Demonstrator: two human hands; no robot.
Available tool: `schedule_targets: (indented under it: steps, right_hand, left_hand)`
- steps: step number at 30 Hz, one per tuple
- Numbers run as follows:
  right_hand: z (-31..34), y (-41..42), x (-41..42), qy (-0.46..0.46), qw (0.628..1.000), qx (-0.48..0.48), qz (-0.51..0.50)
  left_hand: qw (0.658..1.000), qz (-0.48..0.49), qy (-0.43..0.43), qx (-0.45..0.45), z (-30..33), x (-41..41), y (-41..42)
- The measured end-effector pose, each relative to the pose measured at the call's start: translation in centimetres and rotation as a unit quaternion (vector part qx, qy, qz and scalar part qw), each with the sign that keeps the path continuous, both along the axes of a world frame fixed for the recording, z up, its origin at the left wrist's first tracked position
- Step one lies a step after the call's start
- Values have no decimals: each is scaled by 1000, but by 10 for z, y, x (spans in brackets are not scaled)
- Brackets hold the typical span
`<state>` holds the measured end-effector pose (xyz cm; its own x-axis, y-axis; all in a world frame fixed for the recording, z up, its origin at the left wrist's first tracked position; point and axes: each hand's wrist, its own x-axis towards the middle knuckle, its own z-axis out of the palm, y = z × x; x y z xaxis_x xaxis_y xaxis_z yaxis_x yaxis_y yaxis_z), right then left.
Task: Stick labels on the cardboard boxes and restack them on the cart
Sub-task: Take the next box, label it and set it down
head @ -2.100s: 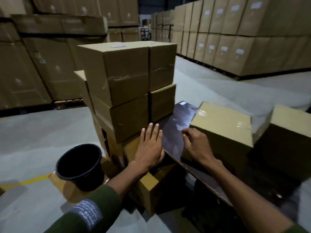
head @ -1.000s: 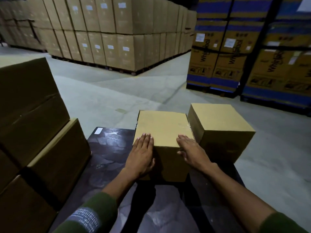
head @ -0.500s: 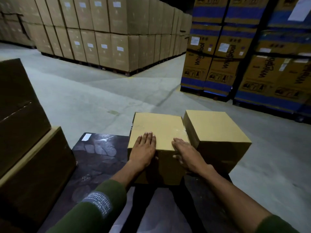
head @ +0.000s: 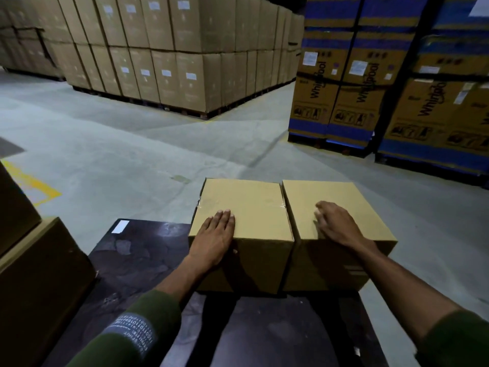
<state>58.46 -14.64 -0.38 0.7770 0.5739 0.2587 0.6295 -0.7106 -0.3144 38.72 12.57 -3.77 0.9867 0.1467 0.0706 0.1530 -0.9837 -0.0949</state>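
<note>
- Left box (head: pixel 248 207) and right box (head: pixel 330 202) stand touching, side by side on the dark cart deck (head: pixel 137 260).
- Left hand (head: pixel 214 239): released, flat on the left box's near top edge.
- Right hand (head: pixel 336 223): released, resting on the right box's top.

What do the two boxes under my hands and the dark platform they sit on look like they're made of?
Left box and right box: plain matte tan cardboard, with clear tape at the seam. Platform: dark and glossy, reflecting light; possibly laminated board, hard to tell.

Single head-worn wide-angle view, looking forward and down, close over two tan cardboard boxes (head: pixel 254 207) on a dark cart deck (head: pixel 137 255); warehouse floor beyond.
</note>
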Motion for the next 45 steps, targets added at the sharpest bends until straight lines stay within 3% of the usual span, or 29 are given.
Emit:
schedule_targets:
  steps: [11,23,26,29,35,45]
  right_hand:
    - [-28,-5,6,7,1000,9,-1]
    - [-16,-11,6,62,997,19,30]
    - [-7,-12,2,88,993,70,40]
    - [-2,0,-11,47,990,127,50]
    - [22,72,-61,-15,968,182,173]
    - [62,202,-193,22,894,226,386]
  left_hand:
    - [1000,-3,-15,-9,-4,18,1]
    - [999,12,48,-16,12,18,-6]
    - [1000,20,5,-14,17,7,-15]
    - [997,39,-64,-25,24,-12,-21]
    - [981,140,-127,37,57,-71,-10]
    - [911,342,-158,165,113,-233,-2]
